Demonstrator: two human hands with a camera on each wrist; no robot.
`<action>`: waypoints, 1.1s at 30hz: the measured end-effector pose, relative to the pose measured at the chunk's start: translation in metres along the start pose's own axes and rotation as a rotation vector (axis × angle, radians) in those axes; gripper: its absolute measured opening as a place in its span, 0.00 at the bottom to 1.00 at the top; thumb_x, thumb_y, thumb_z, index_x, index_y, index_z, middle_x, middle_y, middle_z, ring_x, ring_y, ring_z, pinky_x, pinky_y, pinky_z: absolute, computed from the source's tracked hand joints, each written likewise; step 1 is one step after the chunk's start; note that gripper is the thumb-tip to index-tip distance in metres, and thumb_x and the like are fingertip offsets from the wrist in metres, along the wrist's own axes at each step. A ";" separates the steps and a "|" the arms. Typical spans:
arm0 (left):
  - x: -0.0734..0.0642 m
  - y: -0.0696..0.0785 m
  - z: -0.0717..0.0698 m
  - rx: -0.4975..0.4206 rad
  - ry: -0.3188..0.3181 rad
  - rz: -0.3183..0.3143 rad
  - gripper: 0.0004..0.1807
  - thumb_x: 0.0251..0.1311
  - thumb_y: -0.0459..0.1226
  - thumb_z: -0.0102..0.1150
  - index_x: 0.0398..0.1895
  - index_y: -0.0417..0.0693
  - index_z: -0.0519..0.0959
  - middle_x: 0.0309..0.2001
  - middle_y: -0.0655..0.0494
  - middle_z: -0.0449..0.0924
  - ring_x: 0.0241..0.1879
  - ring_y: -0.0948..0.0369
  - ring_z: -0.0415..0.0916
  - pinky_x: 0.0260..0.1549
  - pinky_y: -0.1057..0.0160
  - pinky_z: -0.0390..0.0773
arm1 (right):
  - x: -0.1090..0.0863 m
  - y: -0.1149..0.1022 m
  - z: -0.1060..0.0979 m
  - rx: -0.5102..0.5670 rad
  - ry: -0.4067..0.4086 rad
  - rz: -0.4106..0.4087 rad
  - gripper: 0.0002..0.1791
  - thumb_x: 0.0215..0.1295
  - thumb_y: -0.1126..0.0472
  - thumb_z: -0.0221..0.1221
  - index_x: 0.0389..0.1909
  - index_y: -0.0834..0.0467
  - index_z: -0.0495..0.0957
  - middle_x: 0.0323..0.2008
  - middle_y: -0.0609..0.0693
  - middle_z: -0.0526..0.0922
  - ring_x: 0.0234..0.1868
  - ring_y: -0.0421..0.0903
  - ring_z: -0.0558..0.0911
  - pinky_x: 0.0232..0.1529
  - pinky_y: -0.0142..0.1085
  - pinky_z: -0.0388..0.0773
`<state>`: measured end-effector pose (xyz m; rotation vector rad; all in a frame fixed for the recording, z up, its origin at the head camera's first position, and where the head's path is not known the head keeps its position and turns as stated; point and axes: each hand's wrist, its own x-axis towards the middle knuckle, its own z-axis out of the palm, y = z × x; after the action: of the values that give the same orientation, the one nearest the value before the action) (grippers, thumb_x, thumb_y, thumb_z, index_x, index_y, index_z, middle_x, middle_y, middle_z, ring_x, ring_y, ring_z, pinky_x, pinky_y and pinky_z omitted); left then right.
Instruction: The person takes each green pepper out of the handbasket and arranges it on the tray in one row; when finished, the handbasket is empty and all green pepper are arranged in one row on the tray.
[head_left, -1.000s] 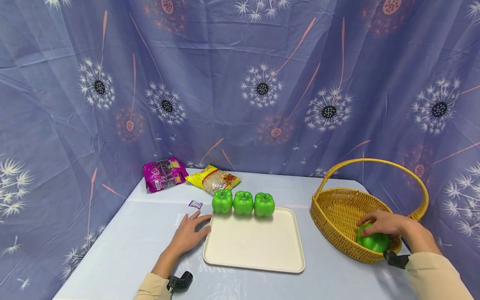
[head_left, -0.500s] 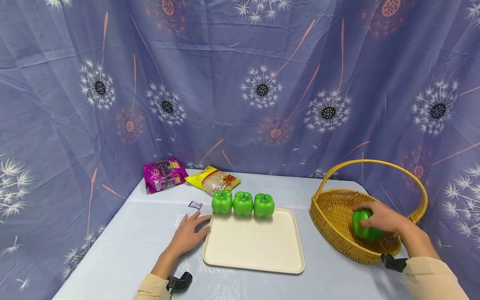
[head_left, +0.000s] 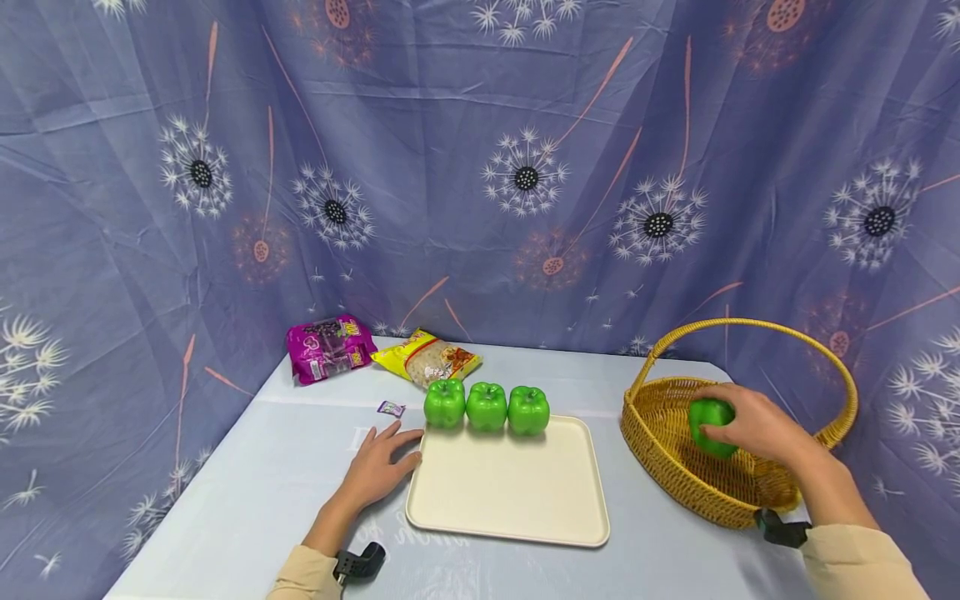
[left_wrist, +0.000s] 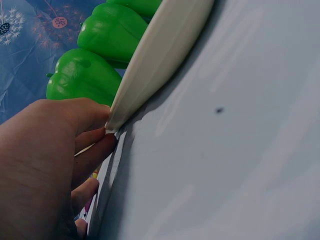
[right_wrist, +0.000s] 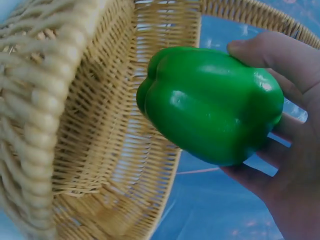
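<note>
My right hand (head_left: 759, 421) grips a green bell pepper (head_left: 709, 427) over the inside of the wicker basket (head_left: 651, 454). In the right wrist view, the thumb and fingers (right_wrist: 252, 52) wrap around one end of this glossy bell pepper (right_wrist: 210, 107), with the woven basket wall beyond it. My left hand (head_left: 377, 467) rests on the table with relaxed fingers, its thumb and index finger at the left edge of the cream tray (head_left: 510, 533). Close up, the left fingertips (left_wrist: 102, 112) touch the tray rim (left_wrist: 150, 70). Three more green bell peppers (head_left: 487, 407) stand in a row along the tray's far side.
A purple snack bag (head_left: 330, 348) and a yellow snack bag (head_left: 427, 358) lie at the back left of the table. A small wrapped candy (head_left: 391, 409) is beside the tray. The basket's tall handle (head_left: 750, 321) arches above its opening. A patterned curtain (head_left: 450, 167) hangs behind.
My right hand has lifted the bell pepper from the basket's near right end and moved it left and away from me, turning it. The left hand stays put.
</note>
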<state>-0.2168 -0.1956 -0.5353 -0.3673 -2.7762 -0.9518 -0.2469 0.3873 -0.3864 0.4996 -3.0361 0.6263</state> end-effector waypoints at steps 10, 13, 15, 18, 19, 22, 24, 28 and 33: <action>0.000 0.000 -0.001 -0.008 -0.005 -0.003 0.22 0.63 0.47 0.59 0.59 0.56 0.78 0.62 0.46 0.73 0.68 0.47 0.58 0.69 0.42 0.41 | -0.004 -0.033 -0.006 -0.086 0.093 -0.097 0.33 0.54 0.46 0.69 0.60 0.52 0.74 0.56 0.60 0.73 0.40 0.54 0.77 0.27 0.39 0.75; 0.000 0.000 -0.001 -0.006 -0.009 -0.005 0.22 0.63 0.48 0.59 0.59 0.56 0.78 0.62 0.46 0.72 0.68 0.48 0.58 0.69 0.42 0.41 | -0.002 -0.044 -0.004 -0.098 0.092 -0.114 0.33 0.54 0.46 0.69 0.61 0.51 0.74 0.57 0.59 0.72 0.43 0.55 0.76 0.28 0.39 0.76; 0.000 0.000 -0.002 -0.006 -0.010 -0.004 0.22 0.63 0.48 0.59 0.60 0.56 0.78 0.62 0.46 0.72 0.68 0.48 0.58 0.69 0.42 0.41 | 0.000 -0.051 -0.002 -0.105 0.097 -0.119 0.33 0.54 0.46 0.70 0.61 0.49 0.74 0.59 0.58 0.71 0.46 0.56 0.75 0.30 0.40 0.77; 0.000 0.001 -0.002 -0.006 -0.010 -0.003 0.22 0.63 0.48 0.59 0.59 0.56 0.78 0.61 0.46 0.73 0.68 0.48 0.58 0.69 0.42 0.41 | 0.004 -0.061 0.001 -0.105 0.113 -0.151 0.32 0.54 0.48 0.70 0.61 0.51 0.74 0.60 0.58 0.70 0.51 0.58 0.73 0.32 0.43 0.78; 0.000 0.001 -0.002 -0.007 -0.010 -0.004 0.22 0.63 0.48 0.59 0.59 0.56 0.78 0.61 0.46 0.73 0.68 0.48 0.58 0.69 0.42 0.41 | 0.005 -0.064 0.003 -0.105 0.123 -0.164 0.32 0.54 0.48 0.70 0.61 0.51 0.75 0.61 0.57 0.70 0.52 0.59 0.72 0.33 0.45 0.79; -0.001 0.001 -0.001 -0.008 -0.011 -0.004 0.22 0.63 0.48 0.59 0.59 0.56 0.78 0.61 0.47 0.73 0.68 0.48 0.58 0.69 0.43 0.41 | 0.009 -0.071 0.008 -0.108 0.152 -0.208 0.31 0.54 0.50 0.70 0.60 0.52 0.76 0.61 0.58 0.70 0.55 0.60 0.71 0.37 0.49 0.79; -0.001 0.001 -0.001 -0.008 -0.010 -0.004 0.22 0.63 0.48 0.59 0.59 0.56 0.78 0.61 0.46 0.73 0.68 0.48 0.58 0.69 0.42 0.41 | 0.012 -0.075 0.011 -0.112 0.168 -0.220 0.31 0.54 0.50 0.71 0.59 0.51 0.76 0.61 0.57 0.70 0.56 0.60 0.70 0.39 0.51 0.79; -0.001 0.002 -0.001 -0.009 -0.001 -0.003 0.21 0.62 0.47 0.59 0.59 0.55 0.78 0.61 0.46 0.73 0.68 0.48 0.58 0.69 0.42 0.41 | 0.017 -0.080 0.017 -0.104 0.171 -0.226 0.30 0.54 0.48 0.70 0.59 0.47 0.76 0.62 0.56 0.70 0.58 0.59 0.70 0.41 0.54 0.78; -0.001 0.000 -0.001 -0.009 -0.004 0.007 0.22 0.63 0.47 0.59 0.59 0.55 0.78 0.61 0.46 0.73 0.68 0.47 0.59 0.69 0.42 0.41 | 0.024 -0.085 0.028 -0.088 0.172 -0.236 0.30 0.53 0.48 0.71 0.58 0.45 0.76 0.61 0.54 0.72 0.58 0.58 0.71 0.43 0.55 0.78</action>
<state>-0.2159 -0.1964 -0.5346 -0.3796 -2.7733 -0.9630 -0.2421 0.2955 -0.3776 0.7445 -2.7727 0.4934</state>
